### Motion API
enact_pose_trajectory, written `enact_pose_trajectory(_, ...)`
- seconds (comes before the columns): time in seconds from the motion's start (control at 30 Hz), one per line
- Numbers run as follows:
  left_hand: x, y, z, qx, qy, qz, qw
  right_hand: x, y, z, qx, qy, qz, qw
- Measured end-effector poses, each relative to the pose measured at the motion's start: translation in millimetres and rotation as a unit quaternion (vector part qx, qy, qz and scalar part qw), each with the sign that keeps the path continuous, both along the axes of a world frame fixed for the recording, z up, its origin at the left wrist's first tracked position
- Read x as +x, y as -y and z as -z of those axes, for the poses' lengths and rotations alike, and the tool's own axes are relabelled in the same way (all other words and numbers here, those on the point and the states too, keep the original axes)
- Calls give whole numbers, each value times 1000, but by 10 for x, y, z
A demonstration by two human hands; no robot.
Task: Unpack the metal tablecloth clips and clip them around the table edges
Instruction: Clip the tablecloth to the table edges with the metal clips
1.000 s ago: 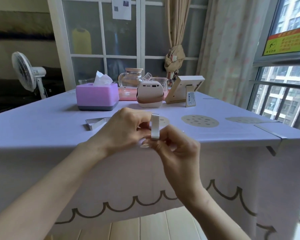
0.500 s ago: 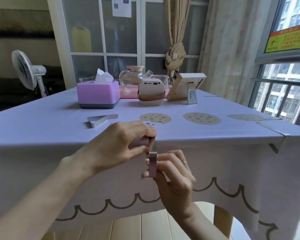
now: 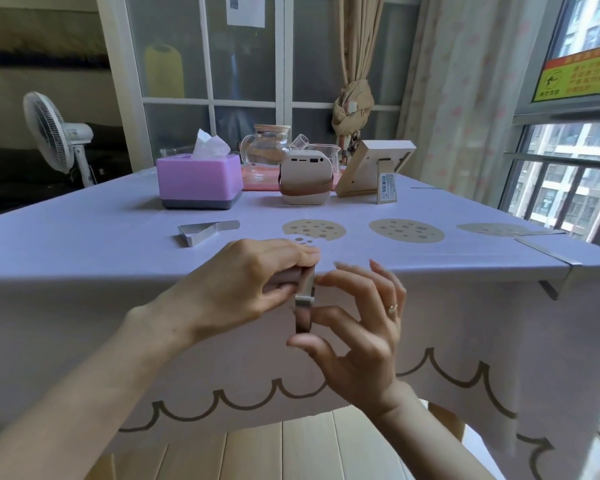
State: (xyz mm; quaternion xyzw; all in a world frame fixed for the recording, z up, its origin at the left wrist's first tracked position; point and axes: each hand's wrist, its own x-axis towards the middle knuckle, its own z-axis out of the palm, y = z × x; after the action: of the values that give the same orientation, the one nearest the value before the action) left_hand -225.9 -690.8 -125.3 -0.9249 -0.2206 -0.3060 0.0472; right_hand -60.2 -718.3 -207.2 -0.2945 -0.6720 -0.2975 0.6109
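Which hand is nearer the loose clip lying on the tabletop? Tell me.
Left. The left hand, gripping another clip, sits just right of the loose clip and nearer the camera; the right hand, pinching that same clip, is lower and further right.

One wide-angle camera, worn on the head, looks forward and slightly down over the near edge of the table (image 3: 84, 244). It sits close to the left hand (image 3: 243, 282) and right hand (image 3: 361, 334) at mid-frame. The glass partition (image 3: 243, 64) behind and the window (image 3: 568, 181) at right also show.

Home, dining table (image 3: 84, 244), tissue box (image 3: 199, 181), curtains (image 3: 458, 81)
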Motion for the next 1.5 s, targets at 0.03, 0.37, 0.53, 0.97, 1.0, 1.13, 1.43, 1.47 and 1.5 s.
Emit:
enact_pose_trajectory(0.03, 0, -1, 4, 0, 1, -1, 1000, 20, 1, -17, -9, 10, -7, 1000)
enact_pose_trajectory(0.37, 0, 0, 16, 0, 13, 3, 1000, 123, 77, -171, -111, 17, -31, 993)
enact_pose_trajectory(0.53, 12, 8, 26, -15, 22, -10, 1000, 167, 105, -183, -139, 23, -63, 988)
enact_pose_trajectory(0.97, 31, 21, 51, -10, 44, -39, 998, 105, 188, -275, -198, -1, -35, 980)
enact_pose_trajectory(1.0, 31, 17, 49, -8, 46, -38, 998, 91, 183, -283, -200, -5, -28, 979)
enact_pose_trajectory(1.13, 33, 19, 53, -13, 50, -36, 998, 35, 138, -304, -213, -23, 10, 977)
enact_pose_trajectory(1.43, 26, 8, 33, -29, 41, -31, 998, 8, 121, -356, -240, -35, 58, 968)
enact_pose_trajectory(1.47, 24, 17, 29, -33, 40, -30, 998, 13, 126, -351, -239, -35, 63, 968)
enact_pose_trajectory(1.5, 23, 28, 30, -30, 37, -31, 998, 16, 129, -352, -241, -42, 60, 968)
